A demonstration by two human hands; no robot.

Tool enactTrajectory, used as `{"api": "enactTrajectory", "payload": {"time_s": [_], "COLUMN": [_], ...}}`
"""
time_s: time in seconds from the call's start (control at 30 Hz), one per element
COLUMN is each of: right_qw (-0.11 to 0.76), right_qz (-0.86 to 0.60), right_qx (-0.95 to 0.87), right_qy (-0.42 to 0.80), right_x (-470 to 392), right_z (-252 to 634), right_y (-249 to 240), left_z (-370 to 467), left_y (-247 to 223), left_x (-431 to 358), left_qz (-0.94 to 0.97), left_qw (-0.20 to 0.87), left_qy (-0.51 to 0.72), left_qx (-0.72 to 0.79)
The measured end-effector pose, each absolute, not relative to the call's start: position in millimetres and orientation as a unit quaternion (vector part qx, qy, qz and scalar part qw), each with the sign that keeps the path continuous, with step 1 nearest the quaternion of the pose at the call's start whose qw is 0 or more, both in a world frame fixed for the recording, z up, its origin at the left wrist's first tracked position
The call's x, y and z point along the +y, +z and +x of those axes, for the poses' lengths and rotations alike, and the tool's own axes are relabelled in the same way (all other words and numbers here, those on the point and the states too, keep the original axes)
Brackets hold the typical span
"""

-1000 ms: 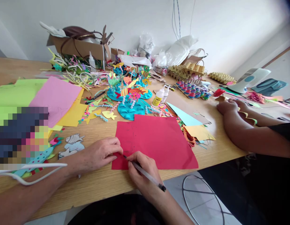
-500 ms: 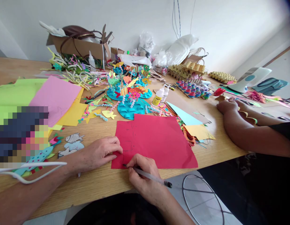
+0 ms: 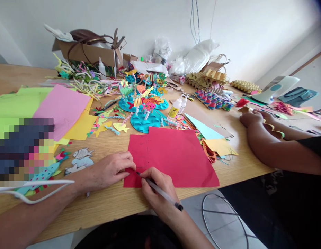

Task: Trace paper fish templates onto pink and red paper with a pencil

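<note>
A sheet of red paper (image 3: 176,155) lies at the table's front edge, with faint dark outlines drawn along its left part. My left hand (image 3: 118,166) presses on the paper's left edge, fingers bent and close together. Whether anything lies under those fingertips is hidden. In my right hand (image 3: 159,188) is a pen (image 3: 162,191) with a clear barrel and a black end, pinched between thumb and fingers. Its tip meets the paper just beside my left fingertips. Left of my left wrist lie grey and pale blue fish cutouts (image 3: 82,153).
Behind the paper stand a blue base with paper fish (image 3: 146,121) and two glue bottles (image 3: 175,108). Pink paper (image 3: 61,110) and green sheets lie left. A co-worker's arms (image 3: 269,141) rest at right. A wire-frame stool (image 3: 225,221) stands below the table.
The pen tip has moved up the paper, nearer my left fingertips, and the pen's rear end has swung lower and left. My left hand stays in place.
</note>
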State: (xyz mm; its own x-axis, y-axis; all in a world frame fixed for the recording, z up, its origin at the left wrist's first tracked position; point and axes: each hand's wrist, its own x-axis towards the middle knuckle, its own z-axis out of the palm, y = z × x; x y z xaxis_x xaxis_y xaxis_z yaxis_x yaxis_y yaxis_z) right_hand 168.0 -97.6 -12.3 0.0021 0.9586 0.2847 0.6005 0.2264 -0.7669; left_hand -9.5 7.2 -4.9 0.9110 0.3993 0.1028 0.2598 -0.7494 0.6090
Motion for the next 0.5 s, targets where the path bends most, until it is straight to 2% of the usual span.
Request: {"api": "enactTrajectory", "payload": {"time_s": [0.5], "right_qw": [0.413], "right_qz": [-0.554], "right_qx": [-0.676], "right_qy": [0.255], "right_x": [-103.5], "right_z": [171.4], "right_y": [-7.0], "left_z": [-9.9], "left_y": [-4.8], "left_x": [7.9], "left_qz": [0.931], "left_qw": [0.301], "left_qy": [0.117], "left_qx": [0.172]}}
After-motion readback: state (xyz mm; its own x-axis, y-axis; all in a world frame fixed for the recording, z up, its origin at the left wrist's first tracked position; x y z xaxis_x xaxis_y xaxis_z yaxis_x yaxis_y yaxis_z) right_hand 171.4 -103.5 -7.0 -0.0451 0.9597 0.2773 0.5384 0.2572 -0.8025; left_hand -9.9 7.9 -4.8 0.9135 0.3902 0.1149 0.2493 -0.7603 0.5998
